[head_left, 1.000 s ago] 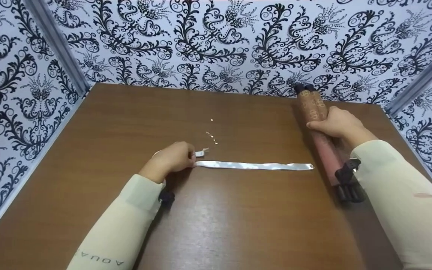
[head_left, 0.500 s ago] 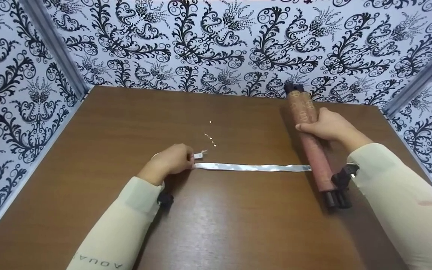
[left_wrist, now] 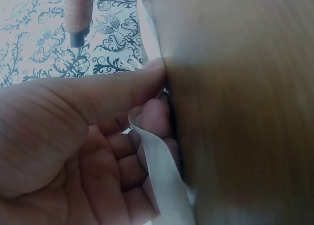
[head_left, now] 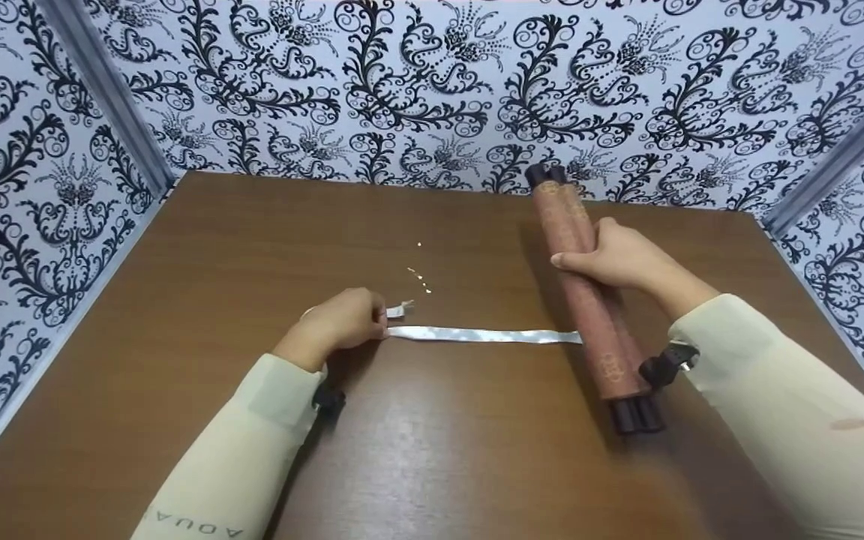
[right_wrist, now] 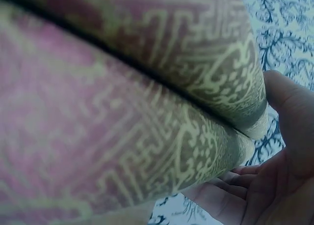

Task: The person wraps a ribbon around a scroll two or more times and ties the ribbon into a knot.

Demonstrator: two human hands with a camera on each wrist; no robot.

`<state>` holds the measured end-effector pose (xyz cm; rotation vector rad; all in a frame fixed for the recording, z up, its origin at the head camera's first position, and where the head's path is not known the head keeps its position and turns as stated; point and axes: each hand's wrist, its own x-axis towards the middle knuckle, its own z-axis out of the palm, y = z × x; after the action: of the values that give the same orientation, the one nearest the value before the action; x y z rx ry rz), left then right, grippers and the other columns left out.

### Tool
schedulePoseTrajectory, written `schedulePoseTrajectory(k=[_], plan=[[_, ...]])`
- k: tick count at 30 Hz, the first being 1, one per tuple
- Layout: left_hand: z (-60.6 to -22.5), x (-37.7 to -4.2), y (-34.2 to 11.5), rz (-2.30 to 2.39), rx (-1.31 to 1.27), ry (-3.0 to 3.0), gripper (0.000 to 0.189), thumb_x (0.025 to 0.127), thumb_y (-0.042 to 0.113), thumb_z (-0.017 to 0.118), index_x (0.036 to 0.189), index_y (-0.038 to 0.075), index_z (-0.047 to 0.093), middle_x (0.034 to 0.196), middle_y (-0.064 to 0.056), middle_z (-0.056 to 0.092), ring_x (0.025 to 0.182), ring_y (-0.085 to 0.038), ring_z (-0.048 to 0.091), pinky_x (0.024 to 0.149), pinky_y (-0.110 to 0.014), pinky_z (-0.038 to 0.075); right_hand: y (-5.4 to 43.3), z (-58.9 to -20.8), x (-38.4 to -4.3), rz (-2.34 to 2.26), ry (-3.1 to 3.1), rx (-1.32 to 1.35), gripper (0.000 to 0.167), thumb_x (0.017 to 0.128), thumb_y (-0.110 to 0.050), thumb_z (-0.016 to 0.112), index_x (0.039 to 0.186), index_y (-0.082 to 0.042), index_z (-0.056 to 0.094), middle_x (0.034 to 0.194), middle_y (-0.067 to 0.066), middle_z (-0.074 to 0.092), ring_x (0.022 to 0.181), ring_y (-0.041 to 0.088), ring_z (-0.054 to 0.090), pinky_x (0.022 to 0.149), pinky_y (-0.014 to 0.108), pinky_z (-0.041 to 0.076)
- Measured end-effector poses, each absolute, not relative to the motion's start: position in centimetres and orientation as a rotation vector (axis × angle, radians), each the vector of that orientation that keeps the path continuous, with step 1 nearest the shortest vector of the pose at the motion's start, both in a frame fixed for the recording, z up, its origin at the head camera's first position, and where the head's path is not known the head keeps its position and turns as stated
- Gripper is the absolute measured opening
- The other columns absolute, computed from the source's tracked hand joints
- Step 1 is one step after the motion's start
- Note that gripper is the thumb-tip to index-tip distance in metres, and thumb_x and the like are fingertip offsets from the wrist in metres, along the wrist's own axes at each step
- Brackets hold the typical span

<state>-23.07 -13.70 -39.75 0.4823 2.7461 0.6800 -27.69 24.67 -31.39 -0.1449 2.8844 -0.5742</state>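
Observation:
My left hand [head_left: 343,319] pinches a shiny white ribbon [head_left: 484,334] between thumb and fingers, low over the table. From there the ribbon runs straight to the right, and its far end is hidden behind the scroll. A loose tail of ribbon [left_wrist: 164,178] hangs past my curled fingers in the left wrist view. With my right hand [head_left: 623,255] I grip a reddish-brown scroll [head_left: 597,322], rolled into two parallel rolls with dark end knobs. It slants above the ribbon's right part. Gold patterning covers both rolls [right_wrist: 162,136] in the right wrist view.
A brown wooden table [head_left: 432,450] lies beneath both hands. White walls with black floral scrollwork [head_left: 432,90] enclose its back and sides. Beyond my left hand sits a short white ribbon end [head_left: 396,311], with several small pale specks [head_left: 421,279] farther back.
My right hand has carried the scroll leftward from the table's right side, so it now covers the ribbon's right end. My left hand has hardly moved.

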Motion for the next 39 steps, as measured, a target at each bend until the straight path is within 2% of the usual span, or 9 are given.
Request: schedulePoseTrajectory(k=[21,29,39], plan=[[-39.8,-23.0,-13.7,0.666,0.452,2.738,0.012,0.092,0.014,0.073,0.081,0.012,0.067,0.077,0.003,0.057,0.075,-0.017,0.053,0.067,-0.029,0.041,19.2,-33.3,-26.6,-0.689,2.789,-0.166,0.094,0.087,-0.063,0.071,0.135,0.012,0.042,0.110,0.023,0.062,0.095,0.036,0.068,0.079,0.043,0.062],[-39.8,-23.3,-13.8,0.688,0.482,2.733,0.013,0.091,0.013,0.074,0.082,0.011,0.065,0.075,0.004,0.055,0.074,-0.016,0.052,0.067,-0.028,0.039,18.0,-34.3,-26.8,-0.623,2.818,-0.136,0.094,0.088,-0.063,0.069,0.136,0.013,0.041,0.113,0.023,0.062,0.100,0.035,0.066,0.087,0.046,0.058],[-39.9,-23.2,-13.8,0.685,0.479,2.742,0.013,0.091,0.015,0.075,0.082,0.011,0.066,0.076,0.004,0.056,0.074,-0.016,0.052,0.067,-0.028,0.040,17.3,-35.7,-26.8,-0.616,2.785,-0.085,0.094,0.086,-0.064,0.070,0.136,0.010,0.039,0.108,0.019,0.063,0.091,0.032,0.068,0.073,0.038,0.060]])
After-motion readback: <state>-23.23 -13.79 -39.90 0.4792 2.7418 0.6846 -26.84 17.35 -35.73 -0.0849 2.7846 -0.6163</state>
